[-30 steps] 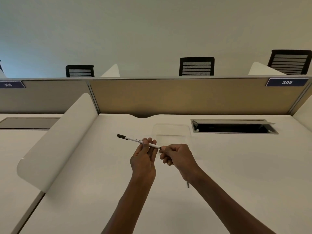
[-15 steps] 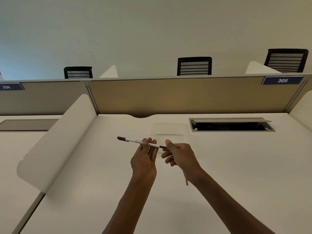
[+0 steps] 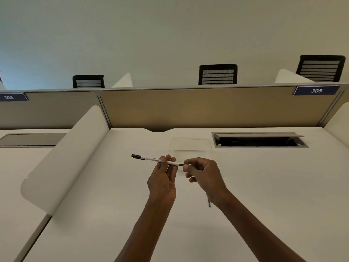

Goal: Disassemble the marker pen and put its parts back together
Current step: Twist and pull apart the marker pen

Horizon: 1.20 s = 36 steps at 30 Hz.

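A slim white marker pen [image 3: 151, 159] with a black cap at its left end is held level above the white desk [image 3: 94, 214]. My left hand [image 3: 162, 178] grips the white barrel near its middle, fingers curled over it. My right hand [image 3: 203, 174] pinches the dark right end of the pen between thumb and fingers. A thin dark rod [image 3: 209, 203], perhaps an inner part, lies on the desk and shows just below my right wrist; most of it is hidden by the arm.
A clear plastic tray [image 3: 189, 144] sits on the desk behind the hands. An open cable slot [image 3: 258, 141] lies at the back right. A white curved divider [image 3: 62, 159] stands on the left, a tan partition [image 3: 207, 106] at the back, chairs beyond.
My right hand's fingers shifted along the pen's dark right end, opening slightly and then closing on it again. The left hand has kept the barrel steady.
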Motion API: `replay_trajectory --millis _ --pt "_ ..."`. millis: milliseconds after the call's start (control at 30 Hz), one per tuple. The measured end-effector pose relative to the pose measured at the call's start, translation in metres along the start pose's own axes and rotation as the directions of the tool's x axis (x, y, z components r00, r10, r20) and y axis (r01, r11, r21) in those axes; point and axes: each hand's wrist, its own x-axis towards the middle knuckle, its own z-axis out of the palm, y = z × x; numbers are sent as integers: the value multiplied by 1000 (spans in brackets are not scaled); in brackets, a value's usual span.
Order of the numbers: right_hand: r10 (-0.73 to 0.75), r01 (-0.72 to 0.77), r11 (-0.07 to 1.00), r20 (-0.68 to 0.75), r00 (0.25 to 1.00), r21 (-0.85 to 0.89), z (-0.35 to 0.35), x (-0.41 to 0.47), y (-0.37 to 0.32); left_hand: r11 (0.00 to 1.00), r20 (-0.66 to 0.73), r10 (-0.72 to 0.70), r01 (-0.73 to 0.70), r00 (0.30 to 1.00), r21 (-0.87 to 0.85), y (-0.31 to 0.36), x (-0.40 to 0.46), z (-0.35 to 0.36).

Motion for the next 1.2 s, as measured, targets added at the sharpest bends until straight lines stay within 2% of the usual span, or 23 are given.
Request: replay_trajectory --millis 200,600,700,833,1067,1200 --pt "113 -114 993 -17 993 -30 0 0 -3 1000 -1 -4 4 1000 6 -3 0 1" --pt "8 -7 1000 -35 999 8 -6 0 1 1000 -12 -15 15 1000 -5 -5 2 2" --pt "68 -66 997 -40 997 44 -4 0 -1 999 -15 -30 30 999 -12 -5 2 2" --pt "129 -130 991 -50 990 -25 -2 1 -2 999 -19 -48 47 999 -28 -7 1 2" --pt "-22 18 995 -45 999 -95 -4 1 1 994 -45 -77 74 996 -75 -8 2 -2" --pt "-37 34 995 -33 999 -92 -4 1 2 991 -51 -97 91 994 -95 -8 2 -4"
